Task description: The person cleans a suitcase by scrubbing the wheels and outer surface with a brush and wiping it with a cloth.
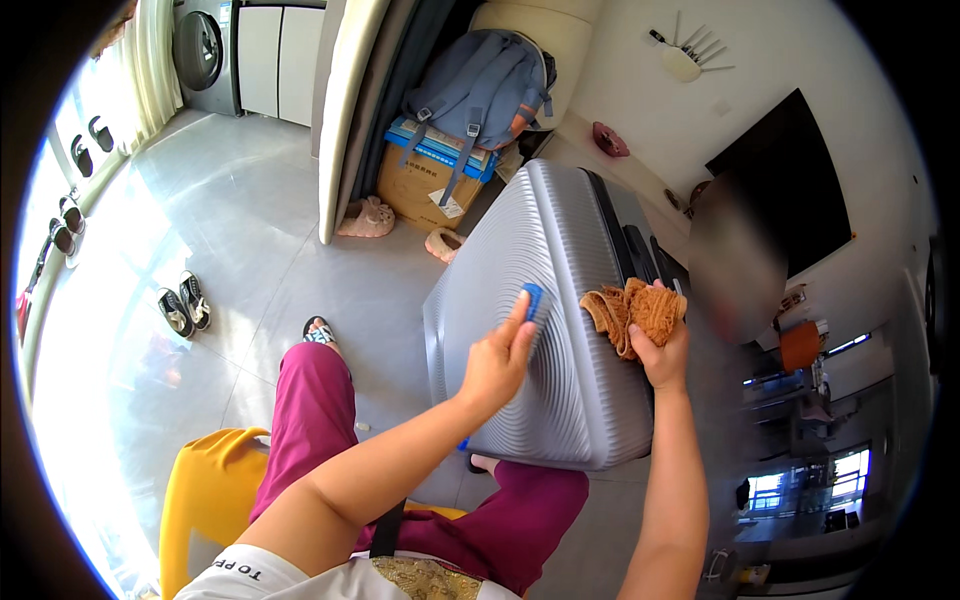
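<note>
A large silver-grey hard-shell suitcase (500, 370) with curved ridges stands in front of me, between my legs and the wall side. My left hand (497, 360) is at the middle of its ridged face, the fingers closed at a small flat blue piece (533, 300). What that piece is I cannot make out, nor whether it is fixed to the shell. In my right hand (664, 352) is a crumpled brown fluffy cloth (640, 310), gripped against the suitcase's right edge by its dark handle.
A yellow chair (205, 490) is beneath me. Behind the suitcase, a blue-grey backpack (480, 85) sits on a cardboard box (410, 185), with pink slippers (367, 218) nearby. Black shoes (186, 303) lie on the floor at left. A dark television (795, 180) hangs at right.
</note>
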The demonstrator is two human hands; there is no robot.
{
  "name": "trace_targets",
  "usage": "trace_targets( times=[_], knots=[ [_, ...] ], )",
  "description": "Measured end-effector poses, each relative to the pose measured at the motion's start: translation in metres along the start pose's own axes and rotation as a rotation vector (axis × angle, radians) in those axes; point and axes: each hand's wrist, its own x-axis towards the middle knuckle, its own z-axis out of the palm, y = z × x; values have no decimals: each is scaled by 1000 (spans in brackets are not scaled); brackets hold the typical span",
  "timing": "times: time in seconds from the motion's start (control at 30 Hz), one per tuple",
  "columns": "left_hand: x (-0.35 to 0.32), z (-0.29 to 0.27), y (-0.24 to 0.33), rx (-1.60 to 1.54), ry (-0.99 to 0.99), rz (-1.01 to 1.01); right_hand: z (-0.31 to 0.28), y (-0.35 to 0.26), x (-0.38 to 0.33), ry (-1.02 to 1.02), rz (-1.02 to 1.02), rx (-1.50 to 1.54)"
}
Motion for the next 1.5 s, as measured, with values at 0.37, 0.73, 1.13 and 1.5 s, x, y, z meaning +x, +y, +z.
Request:
trace_targets(
  times=[0.37,0.73,1.13,1.5],
  knots=[
    [3,-10,15,-318,-48,-502,-2,-4,2,26,-49,-83],
    [-24,7,13,-326,42,-144,-3,-5,2,-15,-99,-25],
    [-9,-38,62,-513,-135,-1,-17,-67,15,52,-143,-85],
    [125,40,106,-880,-165,-415,-43,-141,36,447,183,809]
  ],
)
